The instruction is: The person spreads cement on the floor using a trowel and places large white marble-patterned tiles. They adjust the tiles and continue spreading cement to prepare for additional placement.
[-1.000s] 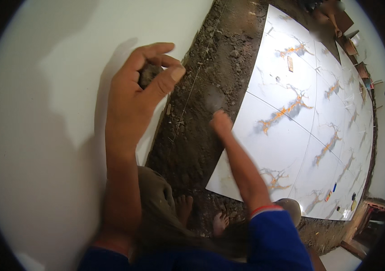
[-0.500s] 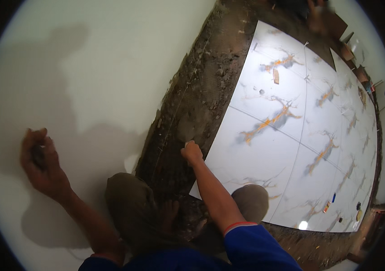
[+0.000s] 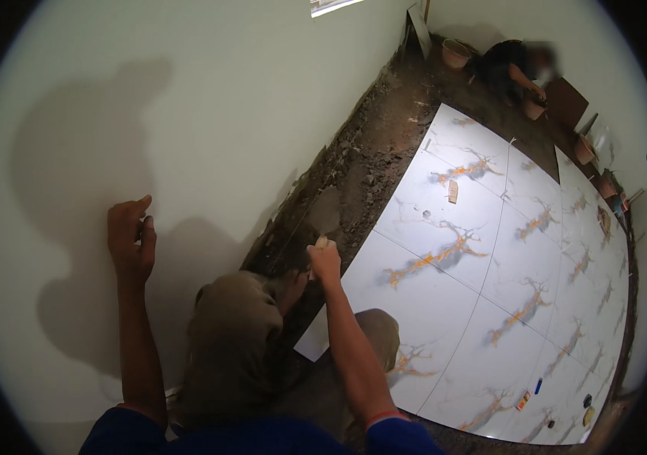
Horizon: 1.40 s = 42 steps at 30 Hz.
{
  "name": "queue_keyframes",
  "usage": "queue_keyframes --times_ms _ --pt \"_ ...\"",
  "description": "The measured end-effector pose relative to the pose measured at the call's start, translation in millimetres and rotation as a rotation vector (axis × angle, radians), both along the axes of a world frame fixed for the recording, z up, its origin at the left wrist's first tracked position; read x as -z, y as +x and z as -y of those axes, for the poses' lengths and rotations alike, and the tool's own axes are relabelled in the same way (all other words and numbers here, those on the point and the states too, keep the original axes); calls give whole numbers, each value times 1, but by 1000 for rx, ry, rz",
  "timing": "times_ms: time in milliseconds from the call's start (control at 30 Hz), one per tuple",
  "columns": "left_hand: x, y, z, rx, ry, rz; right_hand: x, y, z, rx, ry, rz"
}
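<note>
My left hand [image 3: 131, 241] is raised in front of the pale wall, its fingers curled and the thumb bent toward them. Something dark shows in the gap between thumb and fingers, too shadowed to name. Low over the dark soil strip [image 3: 373, 163], my right hand [image 3: 324, 262] is closed around a pale, wood-coloured piece [image 3: 322, 242] whose end sticks out above the fist. The rest of that piece is hidden by the hand. Just right of it lies the edge of the white marble-patterned tile floor [image 3: 369, 303]. My bare foot [image 3: 292, 290] rests on the soil beside the right hand.
On the tiles are a tan block [image 3: 453, 192], a small grey lump [image 3: 427, 214], a blue stick-like thing [image 3: 539, 386] and an orange-and-white packet [image 3: 523, 400]. A co-worker [image 3: 509, 72] crouches at the far end, between a bucket [image 3: 456, 54] and another container [image 3: 533, 109].
The view has tilted up, bringing the far corner and the co-worker into sight. My left hand has moved right and its fingers have turned upward. My right hand stays low over the soil.
</note>
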State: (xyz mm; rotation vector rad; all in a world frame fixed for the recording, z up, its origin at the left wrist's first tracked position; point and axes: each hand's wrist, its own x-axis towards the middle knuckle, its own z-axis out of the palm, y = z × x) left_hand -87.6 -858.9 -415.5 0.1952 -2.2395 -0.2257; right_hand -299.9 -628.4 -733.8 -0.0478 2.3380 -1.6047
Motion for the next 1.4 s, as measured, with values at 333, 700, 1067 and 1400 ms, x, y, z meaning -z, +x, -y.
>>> queue_keyframes --times_ms 333,700,1067,1400 --pt "239 -322 -50 528 698 567 -1 -13 -48 293 -366 397" --pt "443 -592 -128 488 155 1060 26 -68 -15 458 -276 350" --pt "438 -703 -101 618 1467 893 54 -160 -37 427 -174 213" --pt "477 -826 -159 625 182 821 29 -198 -49 475 -28 224"
